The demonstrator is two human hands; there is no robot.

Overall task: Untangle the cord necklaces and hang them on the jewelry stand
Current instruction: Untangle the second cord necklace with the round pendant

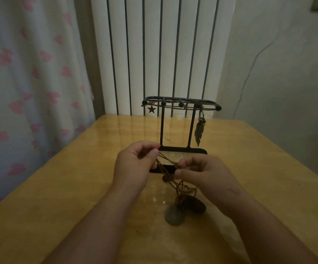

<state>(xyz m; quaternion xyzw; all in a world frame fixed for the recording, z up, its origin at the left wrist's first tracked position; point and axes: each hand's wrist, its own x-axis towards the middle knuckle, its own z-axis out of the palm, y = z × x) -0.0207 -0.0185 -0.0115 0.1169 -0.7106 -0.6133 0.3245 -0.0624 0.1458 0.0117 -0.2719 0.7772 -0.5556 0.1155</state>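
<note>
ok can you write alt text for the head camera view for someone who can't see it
A person's left hand and right hand pinch tangled brown cords just above a wooden table, two stone pendants lying at the cords' lower end. Behind stands a black jewelry stand with a star pendant and a feather pendant hanging from it.

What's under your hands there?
Tangled brown cords drop from the left hand and right hand to a grey stone and a darker stone on the table. The hands cover part of the stand's base.

Tangled brown cord necklaces (181, 200), stone pendants (174, 214) on table, black jewelry stand (162, 128) upright behind
</note>
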